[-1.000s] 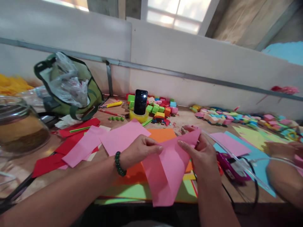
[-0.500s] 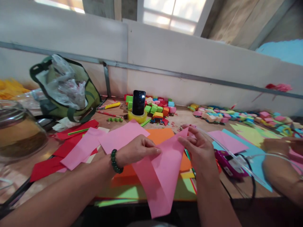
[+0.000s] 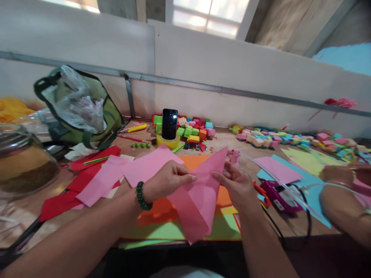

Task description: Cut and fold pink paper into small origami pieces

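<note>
A pink sheet of paper [image 3: 203, 193] is held up over the table's front edge, folded along a slanted line, one corner pointing up and another hanging down. My left hand [image 3: 169, 179], with a green bead bracelet at the wrist, pinches its left side. My right hand [image 3: 236, 183] grips the sheet's right side, fingers closed on the fold. Under the sheet lie orange paper [image 3: 197, 162] and green paper [image 3: 171, 231].
More pink sheets [image 3: 145, 168] and red sheets [image 3: 60, 199] lie at the left. A phone [image 3: 169, 123] stands in a yellow tape roll among coloured paper cubes [image 3: 193, 133]. A green bag [image 3: 79, 110], a glass jar [image 3: 23, 162], a glue gun [image 3: 279, 195] and another person's arm [image 3: 342, 193] are nearby.
The pink sheet has been folded tighter and turned, its top corner now pointing higher. My right hand slid left toward my left hand along the fold.
</note>
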The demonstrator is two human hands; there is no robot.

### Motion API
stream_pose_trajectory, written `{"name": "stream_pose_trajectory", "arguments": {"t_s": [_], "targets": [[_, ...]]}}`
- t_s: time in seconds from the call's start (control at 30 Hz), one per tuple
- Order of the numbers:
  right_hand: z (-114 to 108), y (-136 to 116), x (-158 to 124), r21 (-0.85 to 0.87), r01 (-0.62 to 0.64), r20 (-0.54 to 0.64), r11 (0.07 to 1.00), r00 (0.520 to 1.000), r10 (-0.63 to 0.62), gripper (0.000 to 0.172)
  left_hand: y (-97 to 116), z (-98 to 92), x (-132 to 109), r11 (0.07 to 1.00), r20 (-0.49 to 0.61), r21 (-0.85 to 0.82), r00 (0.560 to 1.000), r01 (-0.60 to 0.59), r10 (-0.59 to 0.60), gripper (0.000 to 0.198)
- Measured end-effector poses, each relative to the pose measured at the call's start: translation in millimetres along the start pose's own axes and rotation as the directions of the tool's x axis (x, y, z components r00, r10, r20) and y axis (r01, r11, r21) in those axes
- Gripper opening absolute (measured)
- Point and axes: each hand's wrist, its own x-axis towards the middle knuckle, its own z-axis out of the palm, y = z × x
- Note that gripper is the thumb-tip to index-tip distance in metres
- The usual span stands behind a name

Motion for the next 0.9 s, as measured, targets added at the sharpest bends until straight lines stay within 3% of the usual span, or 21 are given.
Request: {"name": "stream_pose_trajectory", "arguments": {"t_s": [0.1, 0.27, 0.43, 0.7, 0.9], "targets": [[-0.2, 3.9, -1.5, -0.018, 0.011, 0.029, 1.000, 1.000, -0.010, 0.049, 2.2, -1.5, -0.8, 0.999, 0.000, -0.021, 1.000, 0.024, -0.024, 0.036], [-0.4, 6.7, -8.6, -0.079, -0.074, 0.236, 0.994, 0.968, 0.091, 0.051, 2.4, -7.1, -1.0, 1.000, -0.030, -0.010, 0.999, 0.011, -0.012, 0.041], [-6.5, 7.9, -11.8, -0.120, -0.103, 0.086, 0.987, 0.990, 0.114, 0.064, 3.1, -13.0, -0.3, 0.999, -0.014, -0.030, 0.999, 0.029, -0.030, 0.044], [-0.8, 5.6, -14.4, -0.064, -0.060, -0.036, 0.996, 0.998, 0.058, 0.071, 10.4, -14.8, -1.0, 0.997, -0.053, -0.050, 0.997, 0.050, -0.053, 0.047], [1.3, 11.1, -18.4, -0.069, -0.152, 0.133, 0.986, 0.978, 0.160, 0.061, 14.1, -19.3, -2.9, 0.989, -0.131, -0.109, 0.985, 0.095, -0.109, 0.040]]}}
